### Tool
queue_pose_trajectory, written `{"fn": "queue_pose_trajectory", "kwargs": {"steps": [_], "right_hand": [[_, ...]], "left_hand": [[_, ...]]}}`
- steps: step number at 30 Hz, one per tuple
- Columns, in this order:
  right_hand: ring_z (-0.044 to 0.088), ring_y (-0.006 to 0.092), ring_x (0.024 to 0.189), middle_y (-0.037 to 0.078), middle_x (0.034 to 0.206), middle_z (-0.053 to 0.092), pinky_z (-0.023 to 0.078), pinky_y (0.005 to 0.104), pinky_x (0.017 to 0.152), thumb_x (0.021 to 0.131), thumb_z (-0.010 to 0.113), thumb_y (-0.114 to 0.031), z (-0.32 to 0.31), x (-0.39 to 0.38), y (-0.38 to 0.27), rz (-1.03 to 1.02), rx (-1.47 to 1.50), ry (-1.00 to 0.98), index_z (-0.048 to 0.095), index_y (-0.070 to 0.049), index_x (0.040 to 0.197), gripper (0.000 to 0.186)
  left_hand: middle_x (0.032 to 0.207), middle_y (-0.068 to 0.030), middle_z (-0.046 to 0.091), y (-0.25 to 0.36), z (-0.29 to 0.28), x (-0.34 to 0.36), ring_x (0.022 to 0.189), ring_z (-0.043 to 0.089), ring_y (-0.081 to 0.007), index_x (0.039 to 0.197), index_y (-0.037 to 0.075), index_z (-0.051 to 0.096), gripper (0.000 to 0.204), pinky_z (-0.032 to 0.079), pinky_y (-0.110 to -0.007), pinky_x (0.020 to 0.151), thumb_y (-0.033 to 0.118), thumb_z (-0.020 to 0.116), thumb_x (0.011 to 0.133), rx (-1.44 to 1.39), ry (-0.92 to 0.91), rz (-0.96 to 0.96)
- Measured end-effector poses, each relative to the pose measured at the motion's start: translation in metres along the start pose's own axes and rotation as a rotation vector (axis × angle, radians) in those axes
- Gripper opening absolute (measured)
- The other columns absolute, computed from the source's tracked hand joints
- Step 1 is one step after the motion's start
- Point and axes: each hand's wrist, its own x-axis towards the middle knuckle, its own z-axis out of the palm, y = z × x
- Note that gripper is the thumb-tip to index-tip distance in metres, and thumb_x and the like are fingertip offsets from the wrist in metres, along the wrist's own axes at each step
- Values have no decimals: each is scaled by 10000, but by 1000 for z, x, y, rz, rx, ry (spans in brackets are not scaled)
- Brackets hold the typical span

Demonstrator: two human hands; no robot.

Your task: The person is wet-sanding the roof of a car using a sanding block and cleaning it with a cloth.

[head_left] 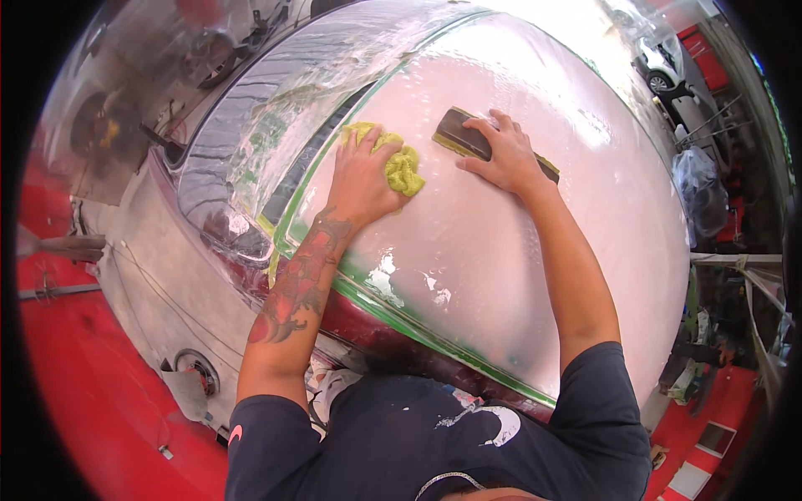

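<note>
Holding the long brown sanding block from above, my right hand has its thumb on the near side and its fingers spread toward the far side; one end of the block juts out left of the grip, the other just right of my wrist. To the left of that grip, my left hand is closed over a bunched yellow-green cloth, which bulges out beside the fingers; my palm hides how tightly it is squeezed. Beneath both hands lies the pale pinkish, wet car panel, probably the roof. Green masking tape edges it nearer my body, and clear plastic film lies beyond my left hand.

I judge this to be wet sanding, midway through a pass, with the cloth there for wetting or wiping. The next stroke, as I see it, calls for a flat block, even pressure from my spread fingers, a wet surface, and a path clear of the tape.
</note>
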Motion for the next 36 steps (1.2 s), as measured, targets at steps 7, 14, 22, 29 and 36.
{"fn": "queue_pose_trajectory", "kwargs": {"steps": [7,14,22,29,36], "right_hand": [[567,359,1126,141,1239,628,459,449,1001,881,729,-285,2,-23,-5,-27,89,25,715,-153,1216,360],[551,348,1128,146,1272,584,460,470,936,714,847,-228,-27,-208,-87,-180,151,-99,723,-171,1209,513],[580,338,1094,132,1215,619,500,458,930,822,772,-230,3,-65,-57,-214,50,-27,695,-143,1179,376],[576,400,1106,207,1257,632,488,469,977,915,680,-252,34,48,-36,-19,-108,22,640,-162,1359,454],[530,365,1127,173,1299,538,451,476,934,749,812,-183,8,-144,-152,-200,-7,-76,669,-194,1316,585]], "left_hand": [[1090,-151,674,47,-9,48,988,670,-365,1098,55,675,448,545,-417,862,112,837,684,-446,2,4],[1108,-148,688,-48,-52,2,1010,692,-316,1178,34,643,538,545,-372,895,74,853,685,-436,209,-69],[1374,-173,568,-160,-40,-113,1250,576,-359,1238,47,603,584,467,-425,1057,54,843,706,-260,224,-182],[1437,-193,514,-158,-28,-108,1303,534,-376,1271,62,597,644,442,-440,1089,45,850,679,-362,224,-223],[1410,-204,508,-156,-38,-107,1274,544,-391,1272,59,601,666,483,-457,1040,95,883,670,-321,194,-288]]}}
